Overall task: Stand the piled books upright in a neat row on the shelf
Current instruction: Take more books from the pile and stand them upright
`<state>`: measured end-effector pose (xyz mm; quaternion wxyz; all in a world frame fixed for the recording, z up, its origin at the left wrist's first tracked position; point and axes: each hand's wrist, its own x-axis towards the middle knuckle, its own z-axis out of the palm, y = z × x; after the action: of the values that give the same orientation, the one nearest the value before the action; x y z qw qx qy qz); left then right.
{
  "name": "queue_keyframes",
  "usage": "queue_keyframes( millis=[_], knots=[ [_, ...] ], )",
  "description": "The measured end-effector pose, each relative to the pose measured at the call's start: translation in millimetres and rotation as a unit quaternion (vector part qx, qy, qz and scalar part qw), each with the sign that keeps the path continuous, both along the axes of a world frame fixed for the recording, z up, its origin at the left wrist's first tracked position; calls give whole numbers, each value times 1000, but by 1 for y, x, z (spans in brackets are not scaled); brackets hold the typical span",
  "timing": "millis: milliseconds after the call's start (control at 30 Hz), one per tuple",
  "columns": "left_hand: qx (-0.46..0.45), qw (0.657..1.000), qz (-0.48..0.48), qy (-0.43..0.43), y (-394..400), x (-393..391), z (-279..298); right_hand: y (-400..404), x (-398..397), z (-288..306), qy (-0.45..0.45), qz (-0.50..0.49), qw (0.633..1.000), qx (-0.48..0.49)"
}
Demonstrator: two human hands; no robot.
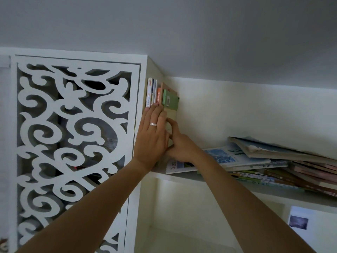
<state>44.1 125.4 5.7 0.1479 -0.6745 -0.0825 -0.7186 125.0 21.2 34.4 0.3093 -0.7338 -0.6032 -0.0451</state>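
1. We have a short row of upright books (155,94) packed into the left end of the shelf (273,193), against the side panel next to the white fretwork door (73,143). The outermost is a green-covered book (171,102), its barcode facing right.
2. The rest of the task's books lie in a loose pile (264,161) along the middle and right of the same shelf, flat and overlapping, some jutting past the front edge.
3. We judge these to be thin paperbacks and magazines: light, but floppy, with smooth covers that slide on each other. A small standing group like this is likely to fan out or topple to the right unless it is braced.
4. We would take each one by the spine and fore-edge together, near mid-height, not by a corner.
5. Our left hand (152,132), wearing a ring, lies flat with its fingers together, pressed against the front edges of the standing books.
6. Our right hand (179,143) touches the left one, its forefinger stretched up along the green book's lower cover; it presses, not clamped. Its other fingers are hidden.
7. Both arms reach up and leftward, nearly straight.
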Motion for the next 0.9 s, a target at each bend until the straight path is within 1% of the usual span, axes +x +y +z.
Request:
queue_keyframes(
  millis=[167, 300, 467, 567, 667, 733, 800, 900],
  knots=[
    [-4, 998, -61, -11, 2, 0, -1, 4, 1, -2, 0, -8, 1000, -4],
    [-6, 997, -75, -14, 3, 0, -1, 3, 0, -6, 9, -14, 1000, -21],
    [-20, 994, -111, -7, 1, -4, 0, -1, -7, -2, 10, 6, 1000, -10],
    [-26, 994, -108, 7, 1, -5, 1, -6, -8, -2, 13, 2, 1000, 2],
    [-23, 993, -112, 11, -1, -6, 2, -7, -11, -7, 7, -19, 999, -29],
    [-25, 994, -110, 7, -2, -7, 2, -4, -12, -10, -7, -21, 999, -22],
    [-26, 994, -103, 10, -1, -6, 1, 0, -11, -9, -21, -32, 999, 7],
    [-18, 997, -75, 30, 0, -8, 1, -3, -13, -6, -73, -75, 994, 19]
  ],
)
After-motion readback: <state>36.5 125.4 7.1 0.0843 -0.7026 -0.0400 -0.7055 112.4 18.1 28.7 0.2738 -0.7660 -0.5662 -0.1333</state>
